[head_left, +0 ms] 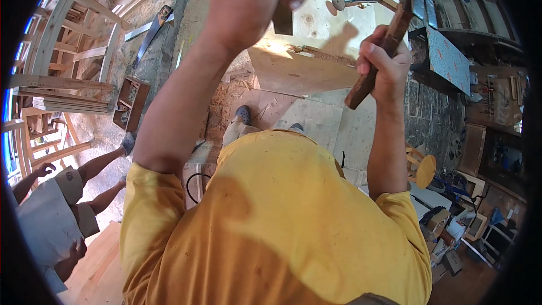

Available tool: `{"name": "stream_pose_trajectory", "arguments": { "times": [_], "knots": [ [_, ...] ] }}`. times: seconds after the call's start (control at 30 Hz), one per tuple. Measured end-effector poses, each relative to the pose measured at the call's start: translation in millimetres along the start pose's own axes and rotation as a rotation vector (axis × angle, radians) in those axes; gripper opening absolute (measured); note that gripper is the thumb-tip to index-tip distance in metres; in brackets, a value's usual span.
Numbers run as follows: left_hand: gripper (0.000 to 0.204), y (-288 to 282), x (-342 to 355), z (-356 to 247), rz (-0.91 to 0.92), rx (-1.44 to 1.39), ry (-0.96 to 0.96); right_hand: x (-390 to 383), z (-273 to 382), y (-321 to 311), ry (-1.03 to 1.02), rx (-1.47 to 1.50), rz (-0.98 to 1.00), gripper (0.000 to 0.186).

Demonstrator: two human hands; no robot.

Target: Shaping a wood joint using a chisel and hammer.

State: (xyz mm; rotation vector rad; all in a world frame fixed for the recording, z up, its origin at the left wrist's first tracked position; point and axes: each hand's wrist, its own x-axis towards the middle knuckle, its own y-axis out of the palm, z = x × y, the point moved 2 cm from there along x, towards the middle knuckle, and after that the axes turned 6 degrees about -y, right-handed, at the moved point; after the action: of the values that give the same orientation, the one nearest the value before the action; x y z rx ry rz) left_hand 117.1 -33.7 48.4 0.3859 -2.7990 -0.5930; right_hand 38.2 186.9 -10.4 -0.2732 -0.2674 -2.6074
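My right hand (388, 62) is wrapped round the wooden handle of a hammer (389, 36). The hammer is raised and tilted, its metal head up at the far right. Farther to the left, my left hand (245, 8) is closed and partly cut off by the upper edge. A dark, flat-ended piece (283, 21) shows below its fingers; its kind I cannot make out. Beyond both hands lies a pale wooden board (307, 20) with a splintered near edge. A metal piece (338, 2) with a round disc and shiny rod rests on that board.
At left, a handsaw (151, 36) lies near a wooden tray (131, 101) and stacked wooden frames (73, 51). Another person (53, 214) stands at the lower left. A speckled box (446, 59) and a wooden stool (423, 169) are at right. Shavings litter the floor.
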Motion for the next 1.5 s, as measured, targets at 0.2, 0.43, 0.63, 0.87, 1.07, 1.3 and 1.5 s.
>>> {"name": "stream_pose_trajectory", "arguments": {
  "times": [0.2, 0.43, 0.63, 0.87, 1.07, 1.3, 1.5],
  "knots": [
    [0.063, 2, 4, 7, 0.194, 0.200, -0.050, 8, -11, -23, 0.032, -0.008, -0.027, 0.022],
    [0.063, -26, 0, 19, 0.065, -0.014, -0.080, 15, -17, -27, 0.096, -0.049, -0.008, 0.025],
    [0.065, -28, 4, 19, 0.333, -0.273, 0.247, 17, -17, -26, 0.099, -0.054, 0.009, 0.023],
    [0.067, -35, -4, 23, 0.019, 0.024, 0.026, 17, -18, -27, 0.105, -0.012, -0.005, 0.022],
    [0.067, -32, 3, 20, 0.337, -0.208, 0.310, 17, -18, -27, 0.102, -0.014, 0.005, 0.022],
    [0.066, -38, 6, 28, 0.255, -0.087, 0.291, 16, -17, -26, 0.098, -0.023, 0.006, 0.022],
    [0.064, -33, 3, 28, 0.354, -0.222, 0.305, 16, -17, -28, 0.113, -0.027, -0.007, 0.023]
  ]
}}
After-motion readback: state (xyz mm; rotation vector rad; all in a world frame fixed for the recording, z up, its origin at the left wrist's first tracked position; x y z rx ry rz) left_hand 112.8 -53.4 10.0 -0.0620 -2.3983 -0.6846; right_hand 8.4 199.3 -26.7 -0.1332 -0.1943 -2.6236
